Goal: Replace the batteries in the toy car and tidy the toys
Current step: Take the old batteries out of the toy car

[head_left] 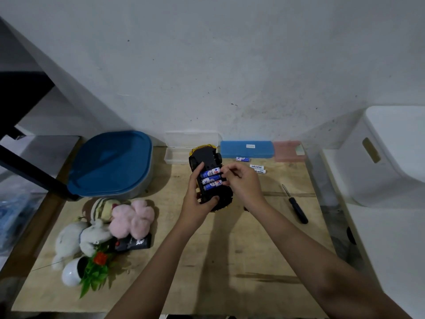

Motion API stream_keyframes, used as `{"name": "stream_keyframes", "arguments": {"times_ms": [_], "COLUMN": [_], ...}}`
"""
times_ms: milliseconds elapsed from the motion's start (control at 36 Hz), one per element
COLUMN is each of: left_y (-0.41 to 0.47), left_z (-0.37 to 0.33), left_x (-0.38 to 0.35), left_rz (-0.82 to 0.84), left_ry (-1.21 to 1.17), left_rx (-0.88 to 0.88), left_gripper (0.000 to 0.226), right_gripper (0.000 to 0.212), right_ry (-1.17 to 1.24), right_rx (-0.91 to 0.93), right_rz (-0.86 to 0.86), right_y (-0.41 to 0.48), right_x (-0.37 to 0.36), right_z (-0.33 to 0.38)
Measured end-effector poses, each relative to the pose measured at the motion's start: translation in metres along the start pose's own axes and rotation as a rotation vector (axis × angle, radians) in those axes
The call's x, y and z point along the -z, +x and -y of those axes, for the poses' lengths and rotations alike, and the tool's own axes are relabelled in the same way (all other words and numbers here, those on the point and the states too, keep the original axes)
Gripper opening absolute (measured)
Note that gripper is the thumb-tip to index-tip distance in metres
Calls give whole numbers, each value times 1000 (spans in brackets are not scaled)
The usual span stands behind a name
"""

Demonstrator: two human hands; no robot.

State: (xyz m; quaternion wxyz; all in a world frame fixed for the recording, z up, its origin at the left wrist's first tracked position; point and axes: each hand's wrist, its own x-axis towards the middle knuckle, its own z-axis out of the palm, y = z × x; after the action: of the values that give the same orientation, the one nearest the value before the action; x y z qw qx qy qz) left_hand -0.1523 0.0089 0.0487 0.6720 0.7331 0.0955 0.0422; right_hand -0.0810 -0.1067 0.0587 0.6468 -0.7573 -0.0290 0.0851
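Toy car [205, 160] top mostly hidden

so I count one toy car [208, 178] with three batteries [210, 180] in it, three loose batteries [256, 166] on the desk [230, 272], one screwdriver [295, 204], three cases [247, 149]

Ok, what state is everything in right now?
toy car: upside down, compartment open, three batteries seated.
left hand: grips toy car.
right hand: fingertips at batteries' ends, grip unclear.
clear case: open.
blue case: closed.
blue-lidded tub: lid on.
plant pot: tipped over.
screwdriver: lying untouched.
loose batteries: lying flat.
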Motion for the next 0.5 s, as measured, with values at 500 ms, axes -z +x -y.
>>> {"name": "stream_keyframes", "arguments": {"times_ms": [500], "left_y": [-3], "left_z": [-12], "left_x": [10], "left_rz": [-9], "left_ry": [-29], "left_rx": [-27], "left_gripper": [84], "right_gripper": [13], "right_ry": [130], "right_rx": [30], "right_rz": [36], "right_y": [1], "right_x": [19], "right_z": [34]}}
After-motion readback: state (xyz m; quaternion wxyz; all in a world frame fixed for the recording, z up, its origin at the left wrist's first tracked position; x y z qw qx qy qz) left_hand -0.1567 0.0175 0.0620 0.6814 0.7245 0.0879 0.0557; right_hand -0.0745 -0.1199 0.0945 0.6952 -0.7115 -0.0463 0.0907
